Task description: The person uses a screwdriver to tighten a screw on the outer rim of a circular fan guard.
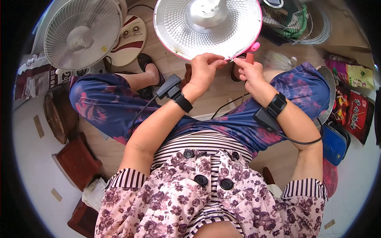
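Note:
A round silver reflector dish with a pink rim is at the top centre, its near edge at my hands. My left hand pinches at that edge, beside a small white piece; what is between its fingertips is too small to make out. My right hand is closed just right of it, its fingertips by the white piece. A red cylindrical handle rises behind those fingers, below a pink knob; I cannot tell whether the hand grips it.
A white fan and a striped round base are at upper left. Coiled wire lies at upper right. Printed packets, a blue case and wooden pieces lie around my legs.

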Demonstrator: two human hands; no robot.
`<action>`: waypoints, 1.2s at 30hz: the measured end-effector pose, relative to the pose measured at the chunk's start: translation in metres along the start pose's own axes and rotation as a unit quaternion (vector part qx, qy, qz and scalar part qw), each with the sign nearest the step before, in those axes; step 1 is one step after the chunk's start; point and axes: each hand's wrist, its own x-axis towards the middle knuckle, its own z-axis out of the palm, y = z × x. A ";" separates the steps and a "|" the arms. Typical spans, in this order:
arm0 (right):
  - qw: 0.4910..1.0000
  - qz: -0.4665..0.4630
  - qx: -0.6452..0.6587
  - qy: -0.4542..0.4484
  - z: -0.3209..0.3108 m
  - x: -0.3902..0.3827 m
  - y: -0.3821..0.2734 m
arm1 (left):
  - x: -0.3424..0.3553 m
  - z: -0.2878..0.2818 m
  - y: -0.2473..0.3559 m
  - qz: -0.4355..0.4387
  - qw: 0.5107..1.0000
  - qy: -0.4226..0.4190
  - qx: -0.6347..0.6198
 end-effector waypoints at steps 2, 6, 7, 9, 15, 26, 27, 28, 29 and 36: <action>1.000 0.008 -0.003 -0.002 0.002 -0.002 -0.001 | -0.002 -0.001 -0.004 0.007 1.000 0.004 0.003; 1.000 0.015 0.019 0.000 0.005 -0.006 -0.004 | -0.004 -0.002 -0.008 0.046 0.998 0.019 0.032; 0.999 0.019 0.027 0.003 0.005 -0.007 -0.005 | -0.004 -0.003 -0.009 0.057 0.997 0.025 0.036; 0.999 0.021 0.027 0.008 0.005 -0.008 -0.006 | -0.004 -0.003 -0.010 0.064 0.997 0.034 0.028; 0.999 0.027 0.034 0.010 0.003 -0.005 -0.003 | -0.002 -0.009 -0.008 0.025 0.997 0.041 0.066; 0.999 0.023 0.005 0.044 0.008 -0.001 0.000 | 0.007 -0.006 0.002 0.110 0.979 0.066 0.157; 0.999 0.024 0.005 0.044 0.008 -0.001 0.000 | 0.008 -0.003 0.005 0.126 0.975 0.062 0.170; 0.999 0.025 0.005 0.044 0.009 -0.002 0.000 | 0.008 -0.001 0.006 0.142 0.971 0.058 0.184; 0.999 0.026 0.006 0.046 0.009 -0.002 0.000 | 0.009 0.001 0.005 0.142 0.971 0.057 0.184; 1.000 0.023 0.002 0.021 0.006 0.002 0.005 | 0.013 0.009 -0.002 0.150 0.974 0.051 0.160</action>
